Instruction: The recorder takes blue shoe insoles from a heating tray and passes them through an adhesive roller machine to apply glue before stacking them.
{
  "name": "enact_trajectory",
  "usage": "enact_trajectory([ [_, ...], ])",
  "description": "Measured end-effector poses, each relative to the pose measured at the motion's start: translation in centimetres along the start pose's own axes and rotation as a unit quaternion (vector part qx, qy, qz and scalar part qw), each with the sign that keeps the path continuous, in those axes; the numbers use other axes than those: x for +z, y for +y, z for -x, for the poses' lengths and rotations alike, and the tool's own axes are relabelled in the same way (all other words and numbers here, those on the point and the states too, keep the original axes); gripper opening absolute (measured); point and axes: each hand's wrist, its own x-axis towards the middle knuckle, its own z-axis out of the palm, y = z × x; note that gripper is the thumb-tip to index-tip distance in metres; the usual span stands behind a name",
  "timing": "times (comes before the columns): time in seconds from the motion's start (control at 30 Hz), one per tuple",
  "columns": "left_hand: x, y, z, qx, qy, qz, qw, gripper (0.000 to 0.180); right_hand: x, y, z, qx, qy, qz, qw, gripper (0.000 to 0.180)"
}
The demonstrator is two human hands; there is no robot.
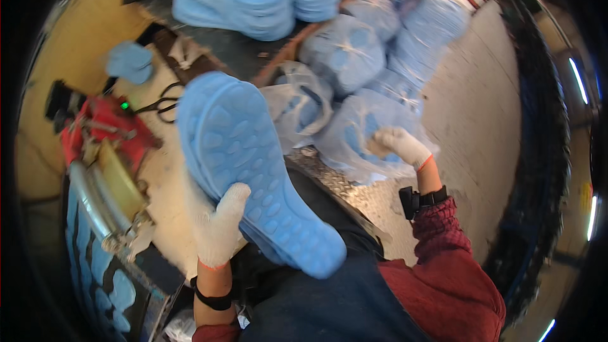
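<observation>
My left hand (pixel 218 225), in a white knit glove, grips a small stack of blue foam shoe soles (pixel 244 152). Its thumb lies over the bumpy tread, and the other fingers are hidden behind the stack. To the right, my right hand (pixel 403 145), gloved the same way, is at a translucent plastic bag (pixel 354 130) with blue pieces showing through. Its fingers are curled together against the film, which spreads around the wrist. Another plastic bag (pixel 294 98), partly open with a blue piece inside, lies between the two hands.
Tall stacks of blue soles (pixel 234 0) stand on a dark table at the back. More filled bags (pixel 351 50) lie on the floor beside it. On the left are black-handled scissors (pixel 166 104), a small blue pile (pixel 130 61) and a red machine (pixel 111 126) with metal rollers (pixel 95 202).
</observation>
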Motion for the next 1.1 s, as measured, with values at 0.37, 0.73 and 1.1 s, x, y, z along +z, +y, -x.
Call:
enact_trajectory([
  [0.37,-1.5,-1.5,0.6,-0.081,0.074,-0.339,0.934,0.057,10.9,18.3,-5.0,0.402,0.199,0.302,0.841,0.051],
  [0.73,-2.5,-4.1,0.8,-0.007,0.088,-0.196,0.977,0.072,5.4,12.1,-1.4,0.327,0.273,0.341,0.838,0.025],
  [1.1,2.1,-3.9,-0.4,0.341,-0.092,-0.183,0.918,0.056,5.6,-19.8,5.2,-0.048,0.034,-0.542,0.838,0.05],
])
